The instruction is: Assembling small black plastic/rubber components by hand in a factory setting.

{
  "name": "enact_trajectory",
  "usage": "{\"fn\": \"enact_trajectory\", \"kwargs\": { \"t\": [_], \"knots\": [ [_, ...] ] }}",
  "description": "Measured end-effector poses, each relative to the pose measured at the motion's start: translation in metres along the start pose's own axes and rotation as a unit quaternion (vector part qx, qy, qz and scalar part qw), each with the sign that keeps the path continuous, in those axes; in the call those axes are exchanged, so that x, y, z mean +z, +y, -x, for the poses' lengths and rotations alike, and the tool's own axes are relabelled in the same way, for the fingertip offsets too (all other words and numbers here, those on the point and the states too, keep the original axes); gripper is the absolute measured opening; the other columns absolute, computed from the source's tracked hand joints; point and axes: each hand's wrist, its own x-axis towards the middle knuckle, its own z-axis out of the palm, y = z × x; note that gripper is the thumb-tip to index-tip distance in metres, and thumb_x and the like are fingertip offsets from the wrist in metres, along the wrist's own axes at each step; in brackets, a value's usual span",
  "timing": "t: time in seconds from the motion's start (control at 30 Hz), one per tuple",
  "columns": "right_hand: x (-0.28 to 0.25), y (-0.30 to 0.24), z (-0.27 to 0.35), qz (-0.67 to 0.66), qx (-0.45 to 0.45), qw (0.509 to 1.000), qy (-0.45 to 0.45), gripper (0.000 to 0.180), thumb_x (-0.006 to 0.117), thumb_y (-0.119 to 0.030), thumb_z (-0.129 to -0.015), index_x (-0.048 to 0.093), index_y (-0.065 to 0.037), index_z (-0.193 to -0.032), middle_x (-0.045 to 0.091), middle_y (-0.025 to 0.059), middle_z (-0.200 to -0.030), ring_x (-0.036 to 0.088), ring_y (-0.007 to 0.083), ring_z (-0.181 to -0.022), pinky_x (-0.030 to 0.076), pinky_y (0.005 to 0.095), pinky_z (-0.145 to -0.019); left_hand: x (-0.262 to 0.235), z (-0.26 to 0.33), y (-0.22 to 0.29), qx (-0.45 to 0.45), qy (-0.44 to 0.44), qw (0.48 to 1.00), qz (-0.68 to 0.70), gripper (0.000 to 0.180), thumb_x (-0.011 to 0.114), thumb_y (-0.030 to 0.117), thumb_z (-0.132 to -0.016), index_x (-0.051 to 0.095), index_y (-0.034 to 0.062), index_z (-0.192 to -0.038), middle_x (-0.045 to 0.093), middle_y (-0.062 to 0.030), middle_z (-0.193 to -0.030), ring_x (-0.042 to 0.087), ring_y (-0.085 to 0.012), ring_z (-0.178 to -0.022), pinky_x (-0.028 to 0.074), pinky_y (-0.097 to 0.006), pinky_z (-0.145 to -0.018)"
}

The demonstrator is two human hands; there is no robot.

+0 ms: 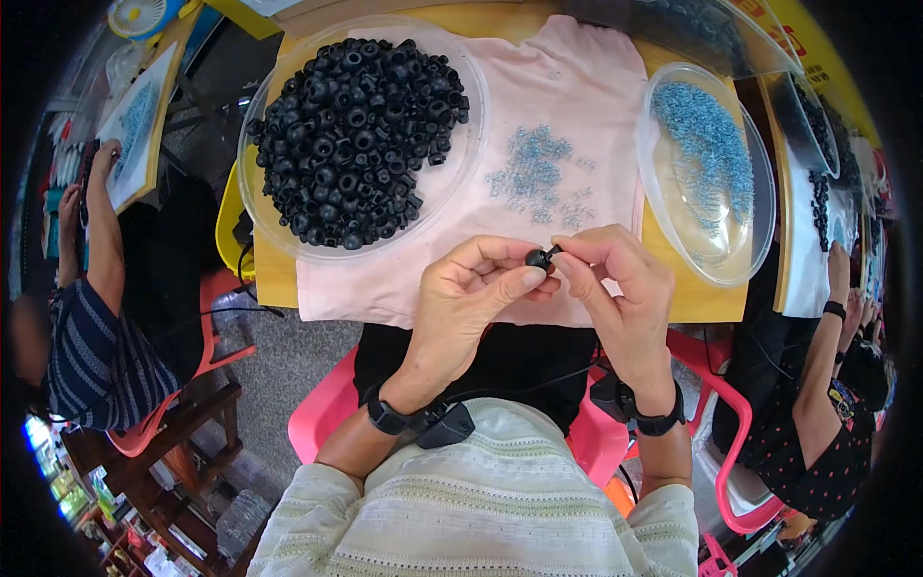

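Note:
Just past the table's near edge, my left hand [471,293] is closed, pinching a small black ball-shaped plastic piece [538,259] that looks like a cord lock. Thumb and fingertips of my right hand [620,279] meet at its right side, closed on a narrow black end [554,252]. I cannot tell whether that end is a separate part. Beyond my hands, a loose pile of tiny bluish coils [534,163], likely springs, lies on the pink cloth [586,77]. Up to the left, a clear round tray [460,178] holds a heap of black plastic pieces [351,135].
At the right stands a clear oval tub [760,245] with more bluish coils [707,135]. A clear bin [692,34] sits at the far right of the wooden table [707,303]. People work at tables on both sides, with pink chairs [716,385] close by.

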Motion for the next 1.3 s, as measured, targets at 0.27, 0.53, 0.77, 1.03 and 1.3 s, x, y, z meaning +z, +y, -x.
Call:
{"fn": "enact_trajectory", "kwargs": {
  "t": [0.27, 0.53, 0.77, 1.03, 1.3],
  "knots": [
    [0.008, -0.001, 0.003, -0.025, 0.026, 0.999, 0.008, 0.013, 0.069, 0.002, -0.084, 0.065, 0.004, -0.096, 0.064, 0.0116, -0.082, 0.067, 0.0159, -0.071, 0.055, 0.0257, -0.060, -0.002, 0.002, -0.003, -0.002, 0.003, 1.000, -0.003, 0.014, 0.063, -0.001, -0.091, 0.062, -0.0053, -0.104, 0.069, -0.0166, -0.099, 0.069, -0.0221, -0.093, 0.057, -0.032, -0.086],
    [0.006, 0.007, 0.004, 0.049, -0.063, 0.997, 0.002, 0.017, 0.069, 0.003, -0.082, 0.064, 0.003, -0.098, 0.064, 0.0127, -0.086, 0.067, 0.0209, -0.072, 0.056, 0.0276, -0.061, -0.002, 0.001, -0.007, 0.014, 0.008, 1.000, -0.011, 0.014, 0.063, 0.000, -0.091, 0.062, -0.0044, -0.105, 0.069, -0.0155, -0.100, 0.069, -0.0210, -0.089, 0.058, -0.031, -0.083],
    [0.009, 0.006, 0.009, 0.085, -0.111, 0.990, 0.014, 0.036, 0.072, 0.006, -0.072, 0.061, 0.000, -0.106, 0.062, 0.0137, -0.098, 0.065, 0.0234, -0.076, 0.056, 0.0300, -0.059, -0.002, 0.001, -0.003, -0.004, 0.002, 1.000, 0.007, 0.014, 0.064, 0.001, -0.091, 0.062, -0.0021, -0.104, 0.069, -0.0139, -0.102, 0.068, -0.0183, -0.092, 0.057, -0.030, -0.084],
    [0.005, 0.007, 0.008, 0.077, -0.122, 0.990, 0.005, 0.035, 0.073, 0.005, -0.071, 0.060, 0.001, -0.104, 0.062, 0.0121, -0.094, 0.064, 0.0225, -0.075, 0.056, 0.0298, -0.061, -0.001, 0.000, 0.005, -0.037, 0.004, 0.998, -0.042, 0.009, 0.061, 0.004, -0.093, 0.064, 0.0012, -0.101, 0.070, -0.0147, -0.102, 0.069, -0.0203, -0.093, 0.058, -0.033, -0.082],
    [-0.002, 0.011, 0.004, 0.055, -0.140, 0.988, -0.025, 0.031, 0.075, 0.000, -0.073, 0.061, 0.000, -0.101, 0.062, 0.0113, -0.092, 0.064, 0.0223, -0.073, 0.055, 0.0295, -0.061, -0.002, 0.002, 0.014, -0.087, -0.028, 0.996, 0.003, 0.014, 0.059, 0.009, -0.095, 0.063, -0.0014, -0.104, 0.069, -0.0153, -0.100, 0.070, -0.0224, -0.092, 0.059, -0.037, -0.084]
  ]
}}
